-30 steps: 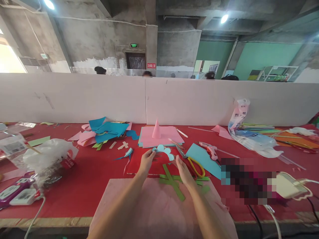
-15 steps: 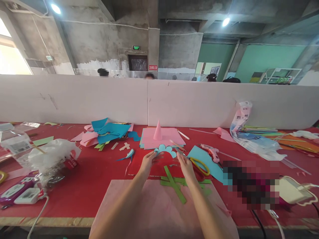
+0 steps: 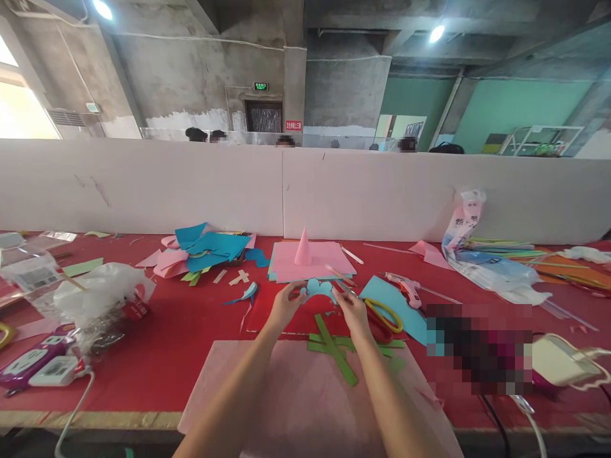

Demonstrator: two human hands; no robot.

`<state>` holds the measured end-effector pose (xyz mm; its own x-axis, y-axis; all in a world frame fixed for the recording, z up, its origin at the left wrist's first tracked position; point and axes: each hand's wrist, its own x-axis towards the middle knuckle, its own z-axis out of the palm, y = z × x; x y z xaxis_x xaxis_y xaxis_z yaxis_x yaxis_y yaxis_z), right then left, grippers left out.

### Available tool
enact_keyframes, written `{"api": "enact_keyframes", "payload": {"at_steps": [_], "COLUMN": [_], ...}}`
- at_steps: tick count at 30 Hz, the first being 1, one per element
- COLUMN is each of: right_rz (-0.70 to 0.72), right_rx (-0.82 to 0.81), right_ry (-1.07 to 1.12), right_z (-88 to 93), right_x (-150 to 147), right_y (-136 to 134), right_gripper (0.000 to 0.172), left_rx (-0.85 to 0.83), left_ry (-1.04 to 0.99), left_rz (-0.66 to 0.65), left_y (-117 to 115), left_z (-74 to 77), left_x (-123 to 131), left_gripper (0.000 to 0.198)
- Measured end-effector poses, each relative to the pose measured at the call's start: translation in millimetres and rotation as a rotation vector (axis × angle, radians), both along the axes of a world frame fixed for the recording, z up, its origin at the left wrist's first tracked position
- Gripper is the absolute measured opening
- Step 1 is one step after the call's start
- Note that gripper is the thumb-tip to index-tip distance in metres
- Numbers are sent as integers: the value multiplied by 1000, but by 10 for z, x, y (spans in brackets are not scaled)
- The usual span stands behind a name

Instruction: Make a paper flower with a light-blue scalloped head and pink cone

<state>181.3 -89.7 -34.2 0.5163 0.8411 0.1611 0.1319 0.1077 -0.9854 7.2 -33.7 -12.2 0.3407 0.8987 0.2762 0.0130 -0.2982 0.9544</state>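
Between my two hands is a light blue scalloped paper piece (image 3: 319, 288), held up over a red sheet (image 3: 291, 326). My left hand (image 3: 287, 304) pinches its left end. Its right end is pinched in the fingers of my right hand (image 3: 352, 308). Yellow-handled scissors (image 3: 384, 315) lie just right of that hand, their blades partly hidden by it. Green paper strips (image 3: 335, 350) cross each other below the hands. Beyond them a pink paper cone (image 3: 303, 249) stands upright on a stack of pink sheets (image 3: 329, 261).
Blue and pink paper scraps (image 3: 210, 249) lie at the back left. A plastic bag (image 3: 98, 296) and a purple power strip (image 3: 41, 359) sit at left. A pink glue gun (image 3: 405, 289) rests on a blue sheet at right. A white partition (image 3: 214, 191) runs along the back.
The ends of the blue scalloped piece have been drawn closer together and its shape has bent. My fingers have shifted slightly on both ends. The camera view has moved a little.
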Motion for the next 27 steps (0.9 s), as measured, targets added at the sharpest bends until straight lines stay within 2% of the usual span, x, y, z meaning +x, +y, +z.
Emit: {"api": "enact_keyframes", "payload": {"at_steps": [5,9,15,21,27], "right_rz": [6,11,71,209,129], "right_rx": [-11,83,63,117,120], "right_ry": [73,-19,-128,-178,-174], "right_z": [40,77,115,187,204], "right_x": [-33,-26,-97,-176,-145], "right_y": [-3,-11,-33,-90,-106], "right_gripper": [37,40,39,38,37], "left_rx": [121,171,79,-85,-219], "left_ry": [102,66,16,-107,-174], "left_rz": [71,118,131,4,-57], "left_y": [20,49,68,64,48], "left_z": [-64,-31,57,59,50], "left_x": [3,-37,-141,-121,-111], "left_gripper": [22,17,23,34,49]}}
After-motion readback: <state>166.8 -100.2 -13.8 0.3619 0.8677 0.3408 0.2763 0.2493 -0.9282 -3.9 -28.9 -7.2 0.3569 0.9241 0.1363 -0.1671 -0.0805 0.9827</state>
